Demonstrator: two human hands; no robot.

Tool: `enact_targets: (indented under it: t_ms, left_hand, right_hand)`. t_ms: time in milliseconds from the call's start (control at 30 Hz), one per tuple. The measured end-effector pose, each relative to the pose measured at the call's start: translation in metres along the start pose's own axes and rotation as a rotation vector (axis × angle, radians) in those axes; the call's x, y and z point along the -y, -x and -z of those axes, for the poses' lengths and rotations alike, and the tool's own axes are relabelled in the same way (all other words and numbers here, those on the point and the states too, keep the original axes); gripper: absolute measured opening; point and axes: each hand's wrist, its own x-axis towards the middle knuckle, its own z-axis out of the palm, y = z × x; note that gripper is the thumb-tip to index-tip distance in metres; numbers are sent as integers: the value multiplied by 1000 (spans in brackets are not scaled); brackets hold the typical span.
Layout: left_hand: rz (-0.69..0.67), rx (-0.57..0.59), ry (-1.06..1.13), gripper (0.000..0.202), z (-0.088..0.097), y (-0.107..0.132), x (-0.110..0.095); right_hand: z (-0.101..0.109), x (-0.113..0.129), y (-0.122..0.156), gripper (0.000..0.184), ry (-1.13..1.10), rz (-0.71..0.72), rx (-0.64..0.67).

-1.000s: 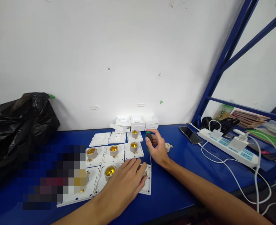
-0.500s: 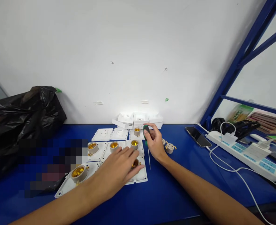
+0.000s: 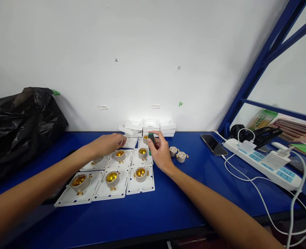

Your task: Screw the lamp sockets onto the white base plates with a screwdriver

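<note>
Several white square plates with brass lamp sockets point(image 3: 111, 178) lie in rows on the blue bench point(image 3: 168, 207). My right hand point(image 3: 160, 152) is closed round a green-handled screwdriver point(image 3: 151, 138), held just right of the socket plates. My left hand point(image 3: 108, 143) reaches over the back row, fingers curled, its fingertips at a flat white plate point(image 3: 131, 141). I cannot see anything gripped in it. Two loose grey sockets point(image 3: 177, 154) sit right of my right hand.
A stack of white plates point(image 3: 147, 126) stands against the wall. A black plastic bag point(image 3: 18, 124) fills the left. To the right lie a phone point(image 3: 214, 144), a white power strip point(image 3: 264, 162) with plugs and cables, and a blue frame point(image 3: 257, 65).
My left hand lifted off the front socket plate and moved back and left to the far row. My right hand with the screwdriver shifted slightly left. The camera view turned a little.
</note>
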Motion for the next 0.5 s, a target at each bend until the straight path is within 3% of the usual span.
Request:
enact_targets:
  t_ms: [100, 200, 300, 400, 500]
  left_hand:
    - [12, 57, 7, 26, 2, 1, -2]
    - [17, 43, 60, 13, 13, 6, -3]
    - [0, 0, 140, 20, 28, 18, -9]
    - [-3, -71, 210, 26, 39, 38, -21]
    - [-4, -112, 254, 23, 36, 56, -44]
  right_hand:
    - [0, 1, 0, 22, 8, 8, 0]
    - [1, 1, -1, 22, 4, 8, -4]
    - [2, 0, -2, 22, -10, -2, -11]
    - [2, -1, -2, 22, -22, -11, -23]
    - [1, 0, -1, 22, -27, -25, -45]
